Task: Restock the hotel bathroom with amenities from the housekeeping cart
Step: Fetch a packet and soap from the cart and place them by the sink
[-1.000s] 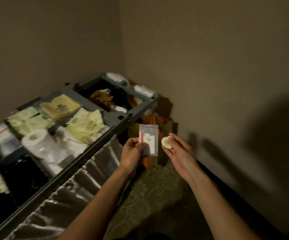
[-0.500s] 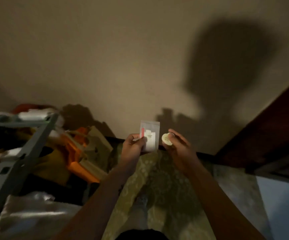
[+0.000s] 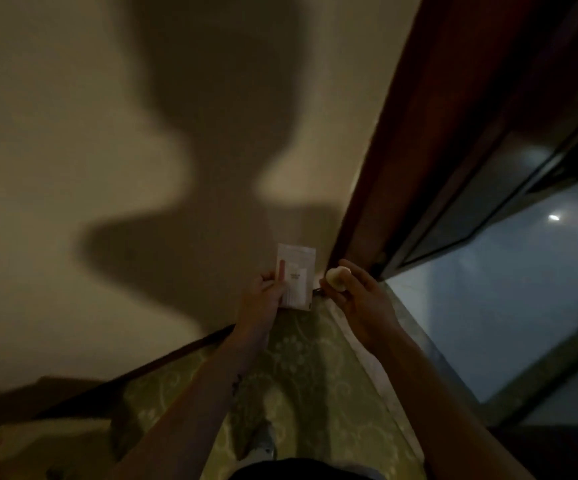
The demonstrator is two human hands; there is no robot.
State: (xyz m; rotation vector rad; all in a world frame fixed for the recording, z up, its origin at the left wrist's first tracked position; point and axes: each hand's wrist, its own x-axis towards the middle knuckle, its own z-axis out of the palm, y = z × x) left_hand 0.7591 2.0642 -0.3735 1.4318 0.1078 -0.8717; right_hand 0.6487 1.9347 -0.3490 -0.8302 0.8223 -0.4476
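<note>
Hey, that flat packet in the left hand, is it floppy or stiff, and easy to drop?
Probably fairly stiff: the packet stands upright with no sag, though the left hand pinches only its lower left edge. Likely light, since that pinch alone carries it. Its wrapper looks like smooth film, so it might slip.

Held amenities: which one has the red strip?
The flat rectangular packet pinched in the left hand: a red strip runs down its left part. The other, a small round pale item in the right hand, shows no red.
</note>
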